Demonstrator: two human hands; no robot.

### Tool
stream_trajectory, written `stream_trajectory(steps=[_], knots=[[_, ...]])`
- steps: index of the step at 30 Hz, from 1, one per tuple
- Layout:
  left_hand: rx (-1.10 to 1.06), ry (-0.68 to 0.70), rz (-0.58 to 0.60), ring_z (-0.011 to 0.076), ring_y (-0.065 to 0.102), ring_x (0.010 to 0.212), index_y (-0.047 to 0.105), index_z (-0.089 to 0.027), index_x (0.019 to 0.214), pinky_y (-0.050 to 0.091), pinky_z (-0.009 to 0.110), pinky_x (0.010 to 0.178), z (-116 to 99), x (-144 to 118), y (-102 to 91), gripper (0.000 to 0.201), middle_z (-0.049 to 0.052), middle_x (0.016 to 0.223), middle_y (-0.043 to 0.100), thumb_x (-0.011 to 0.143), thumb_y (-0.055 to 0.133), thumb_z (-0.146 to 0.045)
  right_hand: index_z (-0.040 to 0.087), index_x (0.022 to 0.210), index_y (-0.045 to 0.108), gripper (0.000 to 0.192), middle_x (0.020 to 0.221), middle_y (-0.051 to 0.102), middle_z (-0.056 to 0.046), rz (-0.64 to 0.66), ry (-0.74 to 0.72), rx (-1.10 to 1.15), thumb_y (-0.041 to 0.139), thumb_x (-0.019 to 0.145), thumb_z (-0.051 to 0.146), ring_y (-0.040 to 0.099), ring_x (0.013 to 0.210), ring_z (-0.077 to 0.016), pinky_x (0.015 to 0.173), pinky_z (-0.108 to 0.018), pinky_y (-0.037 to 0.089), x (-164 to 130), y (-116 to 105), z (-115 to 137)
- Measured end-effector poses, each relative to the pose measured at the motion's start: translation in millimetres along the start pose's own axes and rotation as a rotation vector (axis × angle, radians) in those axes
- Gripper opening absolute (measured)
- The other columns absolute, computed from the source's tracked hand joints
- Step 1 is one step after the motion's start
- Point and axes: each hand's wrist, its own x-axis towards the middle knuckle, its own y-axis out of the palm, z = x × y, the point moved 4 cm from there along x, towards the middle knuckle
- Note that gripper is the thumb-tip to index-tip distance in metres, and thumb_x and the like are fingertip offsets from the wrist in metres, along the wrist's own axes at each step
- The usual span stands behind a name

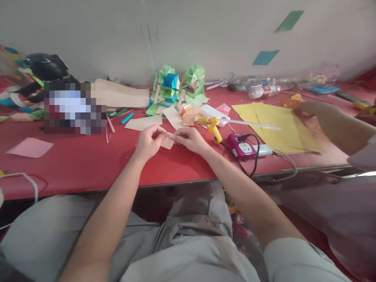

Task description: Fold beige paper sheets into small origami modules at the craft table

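Crowding the hands' folded paper [168,141]: glue gun [212,126], power strip [241,147], paper models [179,84].

Big pixelated block [75,111] on the left of the red table [88,164] hides whatever's under it. The small folded peach paper piece [168,143] is mostly covered by both hands' fingertips. A neighbour's forearm [335,121] runs off the right edge, hand half hidden.

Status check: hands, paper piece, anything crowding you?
Left hand and right hand both pinching small peach paper piece above red table. Glue gun close right. Co-worker's arm far right.
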Motion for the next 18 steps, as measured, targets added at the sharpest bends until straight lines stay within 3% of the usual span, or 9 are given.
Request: stream_trajectory(steps=[5,9,12,18], knots=[[-0.07,-0.027,-0.078,0.0155,0.059,0.067,0.063,-0.02,0.078,0.048,0.027,0.063,3,3,-2.6,0.026,0.001,0.071,0.065,0.083,0.07,-0.044,0.016,0.074,0.067,0.044,0.07,0.066,-0.002,-0.001,-0.031,-0.007,0.064,0.087,0.058,0.057,0.065,-0.0126,0.062,-0.026,0.044,2,-1,2],[-0.134,-0.105,0.125,0.0173,0.062,0.07,0.062,-0.02,0.079,0.051,0.03,0.067,8,1,6.6,0.025,0.002,0.075,0.066,0.081,0.073,-0.043,0.016,0.079,0.067,0.043,0.077,0.066,-0.003,-0.133,-0.074,-0.011,0.064,0.088,0.058,0.058,0.072,-0.014,0.066,-0.027,0.045,3,-8,1],[-0.085,-0.105,0.253,0.0197,0.065,0.079,0.066,-0.019,0.081,0.053,0.032,0.074,7,-2,11.9,0.023,0.004,0.083,0.07,0.081,0.073,-0.042,0.016,0.082,0.07,0.044,0.077,0.067,-0.003,-0.148,-0.074,-0.007,0.065,0.086,0.06,0.057,0.072,-0.0144,0.065,-0.027,0.044,2,-9,1],[-0.072,-0.055,0.142,0.0177,0.065,0.07,0.068,-0.019,0.078,0.052,0.03,0.068,5,-1,5.5,0.027,0.004,0.074,0.07,0.082,0.073,-0.045,0.017,0.08,0.075,0.044,0.076,0.07,-0.004,-0.102,-0.055,-0.026,0.072,0.08,0.06,0.058,0.07,-0.0148,0.063,-0.028,0.044,1,-5,3]])
